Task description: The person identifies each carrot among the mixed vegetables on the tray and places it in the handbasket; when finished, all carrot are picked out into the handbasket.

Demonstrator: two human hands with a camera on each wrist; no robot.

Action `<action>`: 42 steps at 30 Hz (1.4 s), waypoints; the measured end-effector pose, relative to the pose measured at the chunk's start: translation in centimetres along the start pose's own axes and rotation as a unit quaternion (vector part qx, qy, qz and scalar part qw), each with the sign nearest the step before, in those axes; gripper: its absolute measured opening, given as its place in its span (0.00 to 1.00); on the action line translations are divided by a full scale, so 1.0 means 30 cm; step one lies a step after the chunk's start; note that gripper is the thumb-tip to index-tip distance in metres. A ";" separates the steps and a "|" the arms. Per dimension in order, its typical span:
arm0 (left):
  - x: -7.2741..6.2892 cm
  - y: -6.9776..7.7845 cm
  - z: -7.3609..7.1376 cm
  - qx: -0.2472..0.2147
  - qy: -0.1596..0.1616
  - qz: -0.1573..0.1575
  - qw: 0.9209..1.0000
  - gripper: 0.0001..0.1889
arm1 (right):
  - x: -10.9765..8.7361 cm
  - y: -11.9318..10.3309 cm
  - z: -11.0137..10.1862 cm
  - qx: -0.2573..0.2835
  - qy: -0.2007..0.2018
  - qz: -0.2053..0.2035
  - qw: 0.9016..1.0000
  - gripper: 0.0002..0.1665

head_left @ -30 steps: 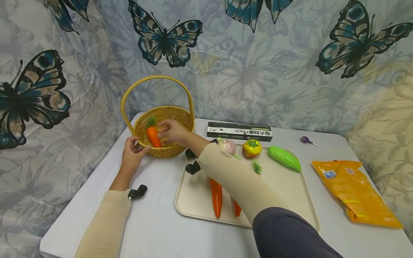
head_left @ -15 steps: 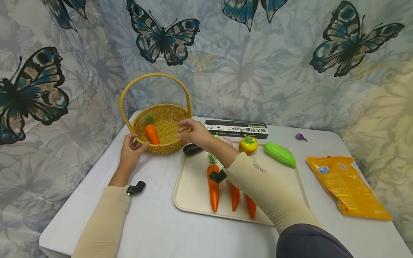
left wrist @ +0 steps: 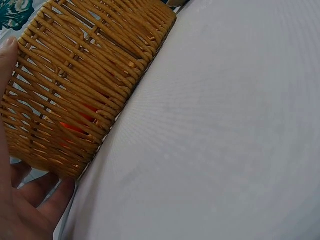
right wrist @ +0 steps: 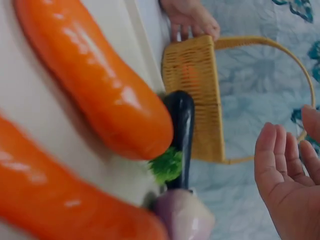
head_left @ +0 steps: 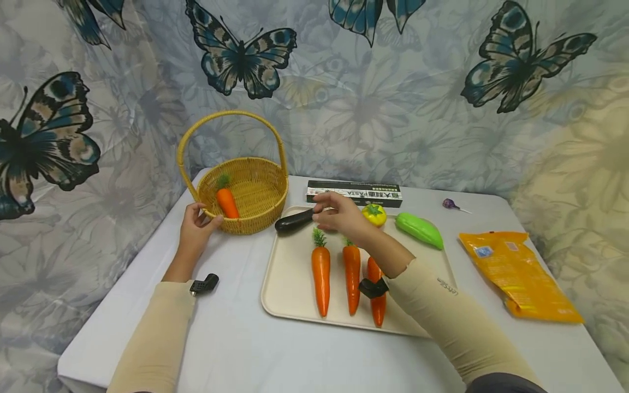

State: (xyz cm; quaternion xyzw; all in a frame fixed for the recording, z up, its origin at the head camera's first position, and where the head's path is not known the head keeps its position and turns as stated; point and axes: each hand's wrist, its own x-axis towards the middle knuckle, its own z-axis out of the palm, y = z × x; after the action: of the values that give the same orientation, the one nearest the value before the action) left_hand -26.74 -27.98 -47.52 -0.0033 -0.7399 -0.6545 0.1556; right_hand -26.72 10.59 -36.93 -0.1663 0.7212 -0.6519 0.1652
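Observation:
At the near left of a wicker basket (head_left: pixel 260 221), my left hand (head_left: pixel 193 234) holds the rim and side between thumb and fingers. In the left wrist view, the fingers (left wrist: pixel 57 200) lie against the woven wall. Inside the basket leans one toy carrot (head_left: pixel 228 203) with a green top. My right hand (head_left: pixel 346 218) hovers over the back of a cream tray (head_left: pixel 287 297), fingers loosely bent and nothing in them. Near it lie a dark eggplant (head_left: pixel 293 221), a purple-white bulb (right wrist: pixel 186 216) mostly hidden in the head view, and three carrots (head_left: pixel 321 281) in a row.
A yellow pepper-like vegetable (head_left: pixel 374 214) and a green one (head_left: pixel 419 230) lie at the tray's back right. Behind stands a black-and-white pasta box (head_left: pixel 388 196). A lollipop (head_left: pixel 449 203) and an orange packet (head_left: pixel 521 278) lie to the right on the white table (head_left: pixel 236 338).
My right hand has come out of the basket, leaving the carrot there, and moved right over the tray. The left hand stays on the basket. The head view has shifted slightly.

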 end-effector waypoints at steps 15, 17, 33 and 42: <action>-0.017 -0.020 -0.010 0.017 -0.004 0.002 1.000 0.35 | -0.284 0.112 -0.116 -0.053 0.100 0.009 0.994 0.29; -0.020 -0.013 -0.012 0.016 -0.003 0.002 1.000 0.35 | -0.307 0.114 -0.126 -0.070 0.111 0.016 0.991 0.28; -0.004 0.008 -0.011 0.006 0.000 -0.001 1.000 0.34 | -0.454 0.157 -0.164 -0.191 0.200 0.097 0.956 0.31; -0.010 0.004 0.001 0.005 0.001 0.006 1.000 0.33 | -0.477 0.191 -0.146 -0.268 0.205 0.198 0.920 0.46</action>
State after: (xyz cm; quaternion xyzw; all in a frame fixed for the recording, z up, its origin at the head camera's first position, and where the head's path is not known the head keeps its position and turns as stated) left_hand -26.44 -27.86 -47.49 -0.0057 -0.7426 -0.6502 0.1604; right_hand -16.13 21.54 -41.91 0.0790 0.9050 -0.4085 0.0886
